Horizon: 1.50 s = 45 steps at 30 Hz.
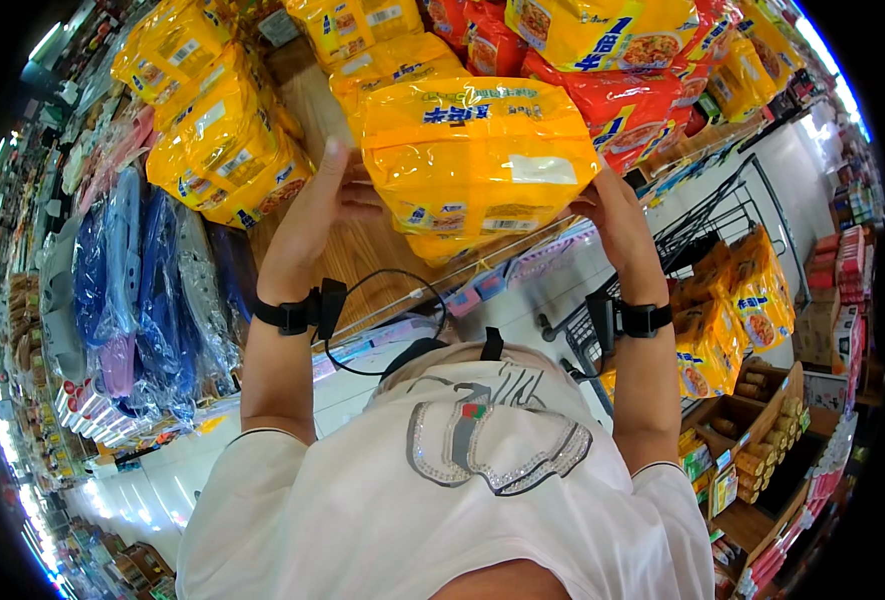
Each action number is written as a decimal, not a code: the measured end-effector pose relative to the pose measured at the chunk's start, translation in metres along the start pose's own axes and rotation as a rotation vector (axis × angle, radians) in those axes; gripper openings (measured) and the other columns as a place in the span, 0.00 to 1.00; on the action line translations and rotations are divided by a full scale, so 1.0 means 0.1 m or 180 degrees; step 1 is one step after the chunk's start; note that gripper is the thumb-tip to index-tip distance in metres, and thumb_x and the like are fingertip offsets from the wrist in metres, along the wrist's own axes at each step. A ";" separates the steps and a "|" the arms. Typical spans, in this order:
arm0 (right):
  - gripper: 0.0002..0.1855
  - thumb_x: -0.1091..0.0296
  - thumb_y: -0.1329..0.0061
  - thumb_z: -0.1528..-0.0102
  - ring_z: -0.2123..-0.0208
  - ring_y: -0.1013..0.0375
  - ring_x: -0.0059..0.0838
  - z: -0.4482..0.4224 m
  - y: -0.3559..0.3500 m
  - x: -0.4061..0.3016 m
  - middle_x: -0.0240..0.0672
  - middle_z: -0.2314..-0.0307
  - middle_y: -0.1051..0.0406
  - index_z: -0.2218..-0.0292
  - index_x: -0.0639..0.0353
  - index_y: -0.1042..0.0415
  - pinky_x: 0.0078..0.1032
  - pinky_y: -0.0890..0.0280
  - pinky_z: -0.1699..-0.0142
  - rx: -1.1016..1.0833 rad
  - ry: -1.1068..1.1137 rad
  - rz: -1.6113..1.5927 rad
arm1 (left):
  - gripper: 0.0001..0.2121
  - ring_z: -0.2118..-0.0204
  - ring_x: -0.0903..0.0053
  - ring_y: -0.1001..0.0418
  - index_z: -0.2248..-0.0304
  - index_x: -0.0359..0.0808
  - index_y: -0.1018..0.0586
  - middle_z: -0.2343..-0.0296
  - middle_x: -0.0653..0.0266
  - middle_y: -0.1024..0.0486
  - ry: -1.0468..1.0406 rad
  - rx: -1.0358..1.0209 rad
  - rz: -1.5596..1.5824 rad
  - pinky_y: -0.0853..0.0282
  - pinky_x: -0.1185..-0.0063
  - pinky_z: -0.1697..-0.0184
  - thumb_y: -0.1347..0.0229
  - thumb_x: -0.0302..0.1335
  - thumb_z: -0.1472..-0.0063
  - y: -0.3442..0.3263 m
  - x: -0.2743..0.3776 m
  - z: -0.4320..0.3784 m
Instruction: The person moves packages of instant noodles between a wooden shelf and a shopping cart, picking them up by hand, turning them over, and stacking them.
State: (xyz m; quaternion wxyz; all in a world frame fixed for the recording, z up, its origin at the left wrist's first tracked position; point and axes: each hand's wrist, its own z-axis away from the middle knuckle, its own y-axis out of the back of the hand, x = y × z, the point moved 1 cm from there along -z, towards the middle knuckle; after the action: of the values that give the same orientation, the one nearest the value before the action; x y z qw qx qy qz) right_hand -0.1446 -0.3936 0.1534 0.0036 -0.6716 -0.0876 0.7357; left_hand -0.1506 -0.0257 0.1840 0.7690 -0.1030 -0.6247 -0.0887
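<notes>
A yellow multipack of instant noodles [472,161] is between my two hands, over a wooden display table [360,251]. My left hand [341,180] is at the pack's left side, fingers against its edge and thumb raised. At the lower right corner, my right hand [607,199] grips the pack, its fingertips partly hidden behind the wrapper. Part of another yellow pack [438,251] shows beneath it. More yellow noodle packs [393,64] lie directly behind, and a yellow stack [225,157] stands left of my left hand. Red noodle packs [615,101] are piled beyond my right hand.
A shopping cart [739,199] stands to the right, with yellow noodle packs [727,315] in it. Plastic-wrapped blue and grey goods [134,285] hang at left. A wooden shelf unit [765,450] is at lower right. A black cable [337,364] runs from my left wrist strap.
</notes>
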 end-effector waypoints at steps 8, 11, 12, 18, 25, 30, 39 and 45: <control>0.30 0.47 0.63 0.33 0.46 0.35 0.27 0.01 0.09 0.50 0.35 0.48 0.32 0.43 0.63 0.35 0.25 0.43 0.41 0.0141 0.0113 0.0040 | 0.30 0.37 0.72 0.43 0.36 0.33 0.44 0.40 0.60 0.39 -0.0771 -0.0064 -0.0357 0.47 0.76 0.36 0.50 0.38 0.30 0.09 -0.47 -0.31; 0.31 0.44 0.64 0.34 0.48 0.34 0.27 -0.04 0.05 0.54 0.34 0.49 0.31 0.43 0.62 0.34 0.25 0.41 0.42 0.0264 0.0146 0.0275 | 0.27 0.38 0.75 0.42 0.37 0.33 0.41 0.41 0.62 0.37 -0.0580 -0.0024 -0.0344 0.46 0.77 0.37 0.52 0.37 0.29 0.05 -0.47 -0.39; 0.32 0.43 0.64 0.34 0.49 0.34 0.27 -0.07 0.01 0.51 0.34 0.50 0.30 0.44 0.62 0.33 0.25 0.41 0.43 0.0330 0.0147 0.0304 | 0.26 0.40 0.76 0.40 0.38 0.33 0.40 0.43 0.62 0.36 -0.0564 0.0053 -0.0336 0.44 0.78 0.38 0.52 0.37 0.29 0.03 -0.47 -0.41; 0.38 0.34 0.68 0.35 0.53 0.30 0.30 -0.08 -0.31 0.00 0.36 0.54 0.27 0.46 0.62 0.32 0.27 0.36 0.50 0.0367 -0.0129 0.0521 | 0.22 0.61 0.83 0.30 0.45 0.35 0.31 0.60 0.68 0.26 -0.1172 0.0390 -0.0641 0.35 0.84 0.61 0.57 0.43 0.28 0.05 -0.36 -0.47; 0.36 0.33 0.70 0.35 0.55 0.27 0.29 -0.28 -0.62 -0.23 0.37 0.56 0.25 0.47 0.56 0.30 0.29 0.34 0.52 0.0408 -0.0289 -0.0225 | 0.25 0.75 0.89 0.37 0.58 0.37 0.25 0.75 0.76 0.32 -0.0837 0.0448 0.0290 0.45 0.87 0.74 0.59 0.53 0.30 0.15 -0.13 -0.61; 0.34 0.35 0.68 0.35 0.55 0.27 0.28 -0.40 -0.74 -0.20 0.35 0.57 0.25 0.47 0.55 0.30 0.27 0.34 0.51 0.0331 -0.0339 -0.0482 | 0.27 0.77 0.89 0.38 0.59 0.37 0.24 0.77 0.76 0.33 -0.0811 0.0604 0.0521 0.46 0.87 0.75 0.59 0.55 0.31 0.29 -0.18 -0.68; 0.36 0.35 0.63 0.36 0.52 0.28 0.26 -0.59 -0.96 -0.24 0.34 0.52 0.27 0.44 0.58 0.33 0.27 0.36 0.46 -0.0125 0.0134 -0.0348 | 0.21 0.59 0.80 0.22 0.50 0.32 0.27 0.58 0.64 0.22 -0.0680 0.0446 0.1316 0.23 0.80 0.58 0.53 0.42 0.30 0.50 -0.21 -0.69; 0.33 0.40 0.56 0.37 0.52 0.29 0.25 -0.74 -1.08 -0.20 0.34 0.52 0.28 0.45 0.61 0.32 0.24 0.36 0.47 -0.0201 0.0246 -0.0222 | 0.19 0.59 0.81 0.21 0.48 0.34 0.28 0.57 0.65 0.22 -0.0902 0.0506 0.1527 0.22 0.80 0.58 0.54 0.40 0.29 0.70 -0.38 -0.77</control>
State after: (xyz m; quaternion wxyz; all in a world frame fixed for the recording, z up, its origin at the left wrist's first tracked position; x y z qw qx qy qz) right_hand -0.0820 -0.2804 0.1819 0.0114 -0.6959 -0.1339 0.7055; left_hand -0.0674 0.0212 0.1286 0.6787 -0.1985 -0.6887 0.1603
